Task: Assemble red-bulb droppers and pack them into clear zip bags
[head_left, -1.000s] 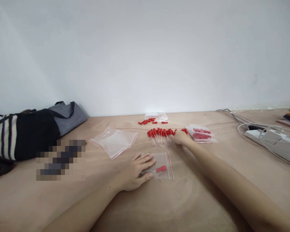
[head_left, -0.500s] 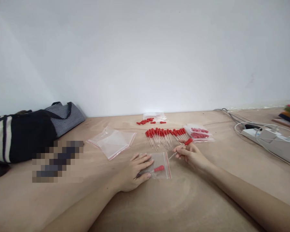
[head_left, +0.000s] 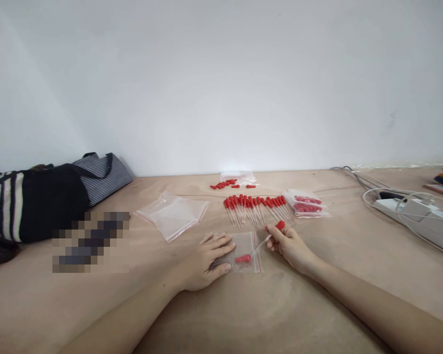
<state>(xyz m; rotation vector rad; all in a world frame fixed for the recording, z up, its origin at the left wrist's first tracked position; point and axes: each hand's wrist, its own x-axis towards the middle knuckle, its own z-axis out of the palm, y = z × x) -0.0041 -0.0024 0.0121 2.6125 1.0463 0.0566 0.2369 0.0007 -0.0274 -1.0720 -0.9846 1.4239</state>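
My left hand (head_left: 211, 260) lies spread on a clear zip bag (head_left: 248, 240), its fingers over the bag's left part. Inside the bag is a dropper with a red bulb (head_left: 242, 258). My right hand (head_left: 288, 247) pinches another dropper by its red bulb end (head_left: 280, 225); the clear tip points down-left over the bag's red-lined opening. Whether the tip is inside is hard to tell. Behind the bag lies a row of red-bulbed droppers (head_left: 244, 201).
Flat zip bags (head_left: 173, 216) lie left of the row, filled bags (head_left: 308, 204) right of it. Loose red bulbs (head_left: 225, 184) are farther back. A dark bag (head_left: 55, 204) stands at left, a power strip with cables (head_left: 417, 216) at right.
My right hand has brought the dropper's tip leftward to the bag's opening. The red bulb in the bag now lies slightly differently. My left hand has stayed in place.
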